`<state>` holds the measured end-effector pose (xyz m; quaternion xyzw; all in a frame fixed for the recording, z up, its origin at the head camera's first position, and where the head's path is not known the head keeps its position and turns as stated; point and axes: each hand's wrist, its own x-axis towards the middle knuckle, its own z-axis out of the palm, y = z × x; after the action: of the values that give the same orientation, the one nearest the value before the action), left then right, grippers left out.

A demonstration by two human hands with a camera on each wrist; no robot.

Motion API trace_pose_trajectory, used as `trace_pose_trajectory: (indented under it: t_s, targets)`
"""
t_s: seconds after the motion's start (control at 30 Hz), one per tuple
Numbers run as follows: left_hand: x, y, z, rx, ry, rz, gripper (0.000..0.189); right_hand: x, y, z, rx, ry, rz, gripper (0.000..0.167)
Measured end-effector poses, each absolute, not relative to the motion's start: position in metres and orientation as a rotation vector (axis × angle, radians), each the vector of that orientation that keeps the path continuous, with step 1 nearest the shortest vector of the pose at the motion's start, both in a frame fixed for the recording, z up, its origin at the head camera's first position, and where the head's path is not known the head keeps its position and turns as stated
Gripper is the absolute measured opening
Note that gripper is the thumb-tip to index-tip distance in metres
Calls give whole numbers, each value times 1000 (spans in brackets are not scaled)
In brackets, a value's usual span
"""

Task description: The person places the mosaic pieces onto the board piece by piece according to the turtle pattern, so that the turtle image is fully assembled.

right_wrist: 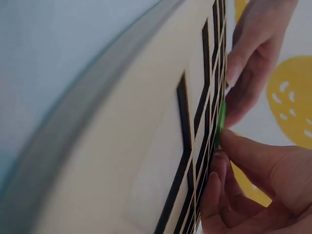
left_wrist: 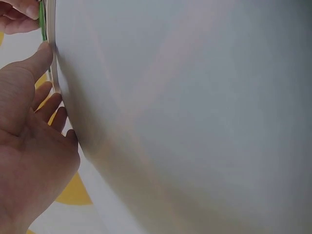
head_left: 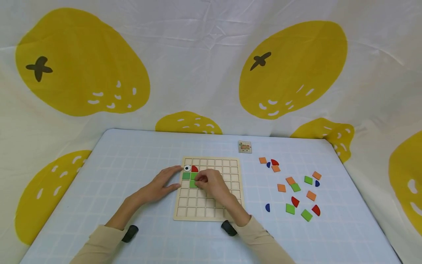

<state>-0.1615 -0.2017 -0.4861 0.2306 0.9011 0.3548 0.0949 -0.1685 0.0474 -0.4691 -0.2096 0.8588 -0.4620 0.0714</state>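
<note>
A wooden grid board (head_left: pixel 211 212) lies on the table. My left hand (head_left: pixel 162 184) rests at its left edge, fingers and thumb extended against the rim. Over the board, my right hand (head_left: pixel 212 183) pinches a green square tile (head_left: pixel 192 183) with thumb and fingers; in the right wrist view this green tile (right_wrist: pixel 222 119) shows edge-on at the thumb. Beyond it in the grid sit a round eye tile (head_left: pixel 187 168), a red quarter-circle tile (head_left: pixel 195 169), a darker green square (head_left: pixel 186 176) and another green square (head_left: pixel 193 176), partly covered by the right fingers.
To the board's right lie several loose orange squares (head_left: pixel 281 188), green squares (head_left: pixel 290 209), red quarter circles (head_left: pixel 295 201) and blue half circles (head_left: pixel 267 208). A small picture card (head_left: pixel 245 147) lies behind the board's right corner. A patterned cloth (head_left: pixel 204 55) hangs behind the table.
</note>
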Motion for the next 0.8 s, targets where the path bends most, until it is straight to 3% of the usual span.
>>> trace_pose_trajectory:
  t_s: [0.8]
  targets:
    - [-160, -202, -490, 682, 2698, 1032, 65, -158, 96, -468, -722, 2618, -1371, 7]
